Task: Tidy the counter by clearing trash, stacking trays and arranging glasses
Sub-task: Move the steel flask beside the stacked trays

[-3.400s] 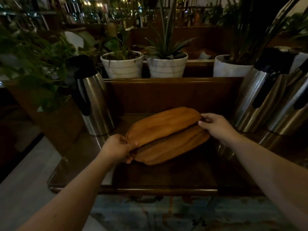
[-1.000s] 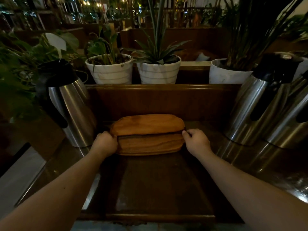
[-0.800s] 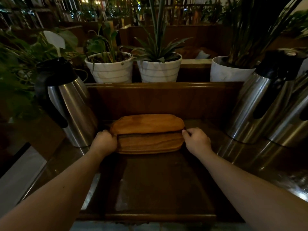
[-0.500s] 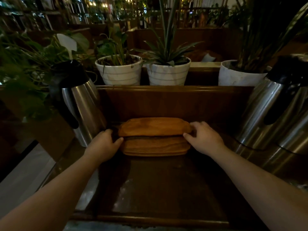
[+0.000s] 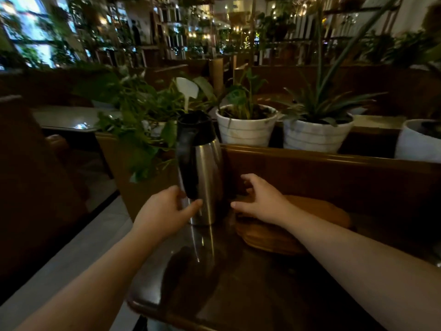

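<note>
Reaching for the steel carafe (image 5: 202, 173) now, by the look of it. Starting at the left: your left hand (image 5: 164, 212) is up against the lower side of the carafe, fingers spread and the thumb touching the metal just below the black handle, so the grip is wide and resting on it, not wrapped around. The carafe stands upright near the left end of the table (image 5: 238, 283), in front of a leafy plant (image 5: 133, 120). Moving right, your right hand (image 5: 259, 203) hovers just beside the carafe's other side, fingers open and curled, holding nothing. Under that wrist sit the stacked wooden trays (image 5: 274, 235), one on top of the other, just right of the carafe against the back ledge, so I'd say the tray-stacking part looks done. Behind the ledge are two white pots (image 5: 245, 127).

My guess is you're squaring up the carafe next. You'd want both palms closed on the body before shifting it, keeping it clear of the tray edge.
</note>
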